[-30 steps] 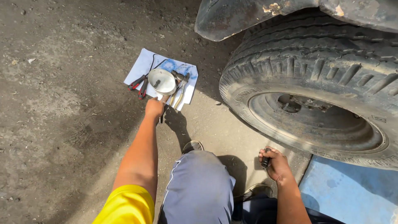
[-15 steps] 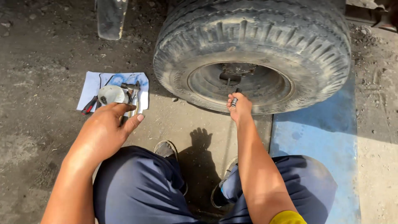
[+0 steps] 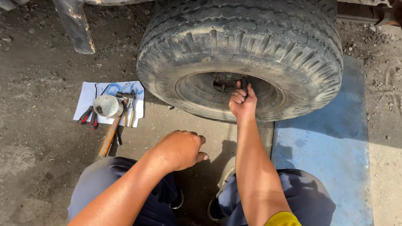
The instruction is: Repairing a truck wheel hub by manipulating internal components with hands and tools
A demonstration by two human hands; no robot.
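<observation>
Knees in grey trousers (image 3: 125, 184) frame our view. Our left hand (image 3: 182, 148) has come back from the tool sheet, loosely curled, holding nothing. Our right hand (image 3: 242, 100) has risen into the wheel hub (image 3: 209, 90), fist closed on a small dark tool (image 3: 244, 82). Farther left, the white sheet (image 3: 86, 98) carries a round tin (image 3: 106, 105), its contents unclear, hammer (image 3: 112, 129), pliers (image 3: 87, 116).

The right hand's fingers (image 3: 238, 97) close over a dark tool (image 3: 244, 83), so only its tip shows above them and its kind cannot be told. Just beyond them the hub (image 3: 224, 85) lies in shadow, its parts unclear. Well left of the left hand's fingers (image 3: 196, 144), a round tin (image 3: 107, 105) covers part of the tools on the sheet (image 3: 86, 97), and the tyre (image 3: 238, 46) is cut off by the top edge.
</observation>
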